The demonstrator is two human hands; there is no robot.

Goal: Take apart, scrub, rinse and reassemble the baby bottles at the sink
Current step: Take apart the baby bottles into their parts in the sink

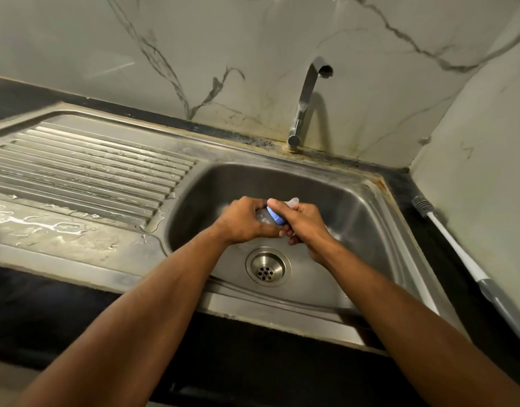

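Over the steel sink basin (355,218) both hands hold one baby bottle lying sideways. My left hand (247,221) grips the clear bottle body (263,216), most of it hidden under the fingers. My right hand (304,223) is curled round the blue collar ring (274,215), and the clear teat (291,201) pokes out above its fingers. The two hands touch each other above the drain (267,267).
A chrome tap (305,98) stands behind the basin, no water running from it. A white-handled bottle brush (452,245) lies on the dark counter to the right. The ribbed draining board (82,171) on the left is wet with puddles. Marble wall tiles close the back and right.
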